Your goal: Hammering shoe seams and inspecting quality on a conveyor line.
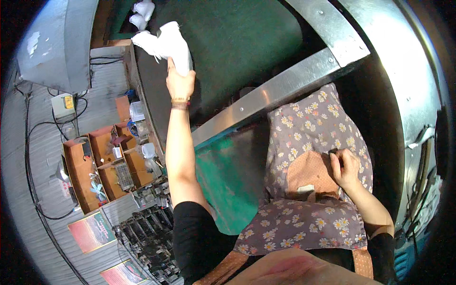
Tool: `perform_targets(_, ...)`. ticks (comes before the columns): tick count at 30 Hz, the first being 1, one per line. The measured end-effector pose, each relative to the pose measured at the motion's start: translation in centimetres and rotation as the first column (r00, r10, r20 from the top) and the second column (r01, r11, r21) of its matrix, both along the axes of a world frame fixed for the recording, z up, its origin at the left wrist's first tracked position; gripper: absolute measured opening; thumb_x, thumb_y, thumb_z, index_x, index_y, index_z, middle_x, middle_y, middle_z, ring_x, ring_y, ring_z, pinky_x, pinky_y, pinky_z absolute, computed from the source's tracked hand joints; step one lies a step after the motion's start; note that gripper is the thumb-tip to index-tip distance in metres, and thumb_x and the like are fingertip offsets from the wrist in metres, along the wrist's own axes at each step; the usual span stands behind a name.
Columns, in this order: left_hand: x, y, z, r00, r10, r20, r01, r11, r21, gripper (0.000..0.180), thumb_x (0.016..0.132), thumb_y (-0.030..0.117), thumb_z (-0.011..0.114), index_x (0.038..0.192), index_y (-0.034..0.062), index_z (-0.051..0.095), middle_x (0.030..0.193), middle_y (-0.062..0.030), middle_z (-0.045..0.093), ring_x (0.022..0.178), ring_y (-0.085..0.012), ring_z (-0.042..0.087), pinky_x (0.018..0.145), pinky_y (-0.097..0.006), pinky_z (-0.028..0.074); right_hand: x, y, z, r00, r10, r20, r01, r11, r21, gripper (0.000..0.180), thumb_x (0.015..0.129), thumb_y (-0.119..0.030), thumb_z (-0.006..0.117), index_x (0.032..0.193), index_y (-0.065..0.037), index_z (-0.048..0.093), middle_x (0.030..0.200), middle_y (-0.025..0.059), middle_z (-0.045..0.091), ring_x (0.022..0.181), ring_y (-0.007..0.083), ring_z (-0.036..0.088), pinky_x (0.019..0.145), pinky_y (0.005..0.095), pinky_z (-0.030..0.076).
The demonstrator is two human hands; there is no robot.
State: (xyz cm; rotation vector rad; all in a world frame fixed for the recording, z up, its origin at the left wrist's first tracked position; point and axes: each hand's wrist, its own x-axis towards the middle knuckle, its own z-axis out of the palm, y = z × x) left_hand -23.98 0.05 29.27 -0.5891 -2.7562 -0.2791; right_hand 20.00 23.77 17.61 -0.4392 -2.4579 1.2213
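My left arm stretches out to the far left over the dark green belt-like surface (237, 47). In my left hand (180, 85) is a white cloth bundle (166, 45), pinched at its near end; its exact kind I cannot make out. My right hand (346, 167) is drawn back against my flowered apron (308, 123), beside its orange dotted pocket (304, 168). Its fingers are curled in, and whatever they may hold is hidden. A small pale item (305, 189) shows at the pocket.
More white pieces (142, 14) lie beyond the left hand. A metal rail (270, 97) crosses in front of me, and a big metal housing (394, 52) curves along the right. At left are a divided wooden box (80, 166) with small items and a dark rack (147, 237).
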Motion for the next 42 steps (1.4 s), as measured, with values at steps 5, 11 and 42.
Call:
perform_targets(5, 7.6, -5.3, -1.3, 0.457, -0.599, 0.657, -0.537, 0.403, 0.741, 0.047, 0.082, 0.005, 0.055, 0.126, -0.0103, 0.046, 0.115, -0.0252, 0.06, 0.095, -0.0371, 0.066, 0.082, -0.046, 0.057, -0.3, 0.1, -2.0, 0.999, -0.007, 0.044, 0.009, 0.999, -0.038, 0.016, 0.086, -0.014, 0.066, 0.08, -0.005, 0.053, 0.065, 0.012, 0.059, 0.056, 0.031, 0.059, 0.052, 0.038, 0.045)
perform_targets(11, 18.5, -8.8, 0.4, 0.543, -0.783, 0.304, -0.626, -0.136, 0.768, 0.062, 0.082, 0.007, 0.054, 0.138, -0.0094, 0.032, 0.133, -0.0312, 0.046, 0.118, -0.0448, 0.052, 0.092, -0.047, 0.053, -0.1, 0.1, -1.9, 1.0, -0.001, -0.002, 0.001, 0.995, -0.102, 0.014, 0.088, -0.015, 0.063, 0.085, -0.005, 0.054, 0.066, 0.0132, 0.061, 0.058, 0.0316, 0.062, 0.053, 0.0382, 0.046)
perform_targets(42, 28.8, 1.2, -14.8, 0.479, -0.275, 0.834, 0.117, 0.961, 0.249, 0.116, 0.066, 0.025, 0.079, 0.151, 0.0067, 0.002, 0.122, -0.0309, 0.055, 0.113, -0.0404, 0.058, 0.093, -0.039, 0.048, 4.5, 18.4, -5.8, 0.763, -0.646, -0.021, 0.378, 0.42, 0.825, 0.043, 0.089, -0.034, 0.061, 0.129, -0.021, 0.056, 0.117, 0.0112, 0.061, 0.107, 0.0312, 0.059, 0.09, 0.0433, 0.046)
